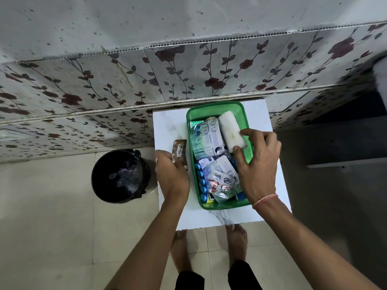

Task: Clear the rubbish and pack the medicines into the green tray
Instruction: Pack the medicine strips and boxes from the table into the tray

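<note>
The green tray [213,110] sits on a small white table [167,126] and holds several blister strips [209,141] and blue-capped items. A white gauze roll [230,130] lies in the tray's right side, pinched between the thumb and fingers of my right hand [258,162]. My left hand [172,174] is just left of the tray, closed on the lower end of a brown blister strip [179,148] that rests on the table.
A black bin [120,175] lined with a black bag stands on the tiled floor to the left of the table. A flowered wall runs behind the table. My bare feet [209,248] are at the table's near edge. Dark furniture stands at the right.
</note>
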